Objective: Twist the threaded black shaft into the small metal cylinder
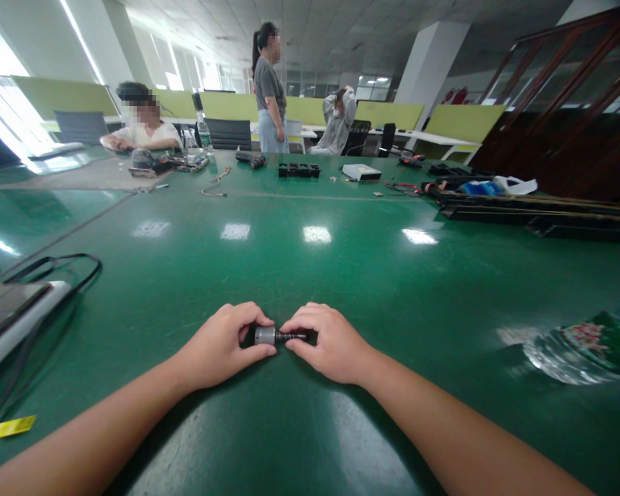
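A small metal part lies horizontally just above or on the green table [196,275]; it has a grey cylinder [265,335] at its left end and a dark threaded rod [289,336] pointing right. My left hand [227,344] holds the cylinder between thumb and fingers. With its thumb and fingers around the rod, my right hand [328,342] faces it from the right. The fingertips of both hands are a short gap apart. The far end of the rod is partly within my right hand's grip.
A white device [25,324] with a black cable is at the left, a plastic bottle [583,348] at the right. Black parts [298,170], a silver box [362,172] and dark rails [521,210] lie along the back. Several people are beyond.
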Demonstrator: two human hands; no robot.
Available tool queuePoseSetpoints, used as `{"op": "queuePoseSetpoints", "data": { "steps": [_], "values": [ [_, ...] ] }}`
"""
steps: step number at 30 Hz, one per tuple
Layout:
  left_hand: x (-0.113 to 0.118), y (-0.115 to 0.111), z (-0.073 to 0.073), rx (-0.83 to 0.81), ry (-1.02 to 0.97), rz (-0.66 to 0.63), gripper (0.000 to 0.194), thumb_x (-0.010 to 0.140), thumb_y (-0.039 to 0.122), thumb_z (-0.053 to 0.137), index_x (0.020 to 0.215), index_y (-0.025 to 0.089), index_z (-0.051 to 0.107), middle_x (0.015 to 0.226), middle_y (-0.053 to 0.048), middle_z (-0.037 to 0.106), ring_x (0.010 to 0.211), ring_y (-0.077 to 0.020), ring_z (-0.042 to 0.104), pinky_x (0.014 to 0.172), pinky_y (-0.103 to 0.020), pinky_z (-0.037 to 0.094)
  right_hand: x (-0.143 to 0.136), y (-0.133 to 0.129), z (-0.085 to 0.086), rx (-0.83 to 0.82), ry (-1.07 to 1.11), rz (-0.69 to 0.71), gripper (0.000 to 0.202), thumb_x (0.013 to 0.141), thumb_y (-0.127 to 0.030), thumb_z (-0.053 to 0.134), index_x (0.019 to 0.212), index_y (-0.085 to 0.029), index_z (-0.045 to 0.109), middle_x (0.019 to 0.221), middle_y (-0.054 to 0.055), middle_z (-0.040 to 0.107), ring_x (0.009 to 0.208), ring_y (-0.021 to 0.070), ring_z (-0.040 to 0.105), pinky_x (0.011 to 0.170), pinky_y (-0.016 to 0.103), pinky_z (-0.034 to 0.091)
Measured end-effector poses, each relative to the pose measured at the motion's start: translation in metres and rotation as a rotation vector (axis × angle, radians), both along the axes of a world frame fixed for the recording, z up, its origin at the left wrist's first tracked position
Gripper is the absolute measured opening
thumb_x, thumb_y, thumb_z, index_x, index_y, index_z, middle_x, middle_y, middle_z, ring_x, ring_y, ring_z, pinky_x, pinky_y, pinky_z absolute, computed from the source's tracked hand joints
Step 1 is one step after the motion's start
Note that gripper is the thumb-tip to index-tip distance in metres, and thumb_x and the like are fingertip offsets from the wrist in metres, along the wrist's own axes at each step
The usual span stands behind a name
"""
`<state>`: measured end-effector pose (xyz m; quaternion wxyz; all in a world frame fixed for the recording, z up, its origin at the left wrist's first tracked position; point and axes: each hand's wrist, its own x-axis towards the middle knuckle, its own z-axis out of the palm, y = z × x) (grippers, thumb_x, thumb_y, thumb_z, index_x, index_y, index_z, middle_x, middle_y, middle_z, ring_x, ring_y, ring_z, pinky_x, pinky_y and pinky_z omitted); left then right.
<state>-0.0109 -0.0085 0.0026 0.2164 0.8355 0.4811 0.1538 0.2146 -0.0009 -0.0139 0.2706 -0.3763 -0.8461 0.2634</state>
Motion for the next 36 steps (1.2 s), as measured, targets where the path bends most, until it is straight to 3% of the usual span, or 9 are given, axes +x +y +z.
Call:
{"op": "queuePoseSetpoints", "data": {
  "steps": [18,28,36],
  "values": [
    [-0.0026,-0.0002,-0.0023,0.000,-0.012,-0.003,0.028,0.083,0.044,0.069,0.099,0.021,0.065,0.078,0.001,0.059,0.070,-0.0171,0.053,0.066,-0.028,0.036,0.0025,-0.0010,-0.0008,0.019,-0.009,-0.114,0.009,0.074,-0.017,0.073,0.081,-0.020,0.069,0.079,-0.001,0.065,0.078,0.0150,0.057,0.074,0.030,0.039],
    [-0.0027,0.0006,-0.0006,-0.037,-0.077,0.056,0.027,0.085,0.043,0.066,0.097,0.018,0.064,0.076,0.002,0.058,0.065,-0.0154,0.053,0.060,-0.026,0.039,0.0066,0.0023,0.0027,-0.013,-0.093,-0.345,0.003,0.074,-0.020,0.066,0.071,-0.020,0.067,0.066,-0.001,0.061,0.062,0.0130,0.050,0.061,0.027,0.033],
    [-0.0048,0.0004,-0.0020,-0.032,-0.078,0.063,0.028,0.084,0.043,0.066,0.098,0.019,0.064,0.074,0.002,0.057,0.064,-0.0155,0.054,0.060,-0.026,0.039,0.0080,0.0031,0.0011,-0.010,-0.056,-0.263,0.002,0.074,-0.017,0.067,0.072,-0.019,0.067,0.065,-0.002,0.060,0.061,0.0120,0.050,0.060,0.026,0.032]
  ]
}}
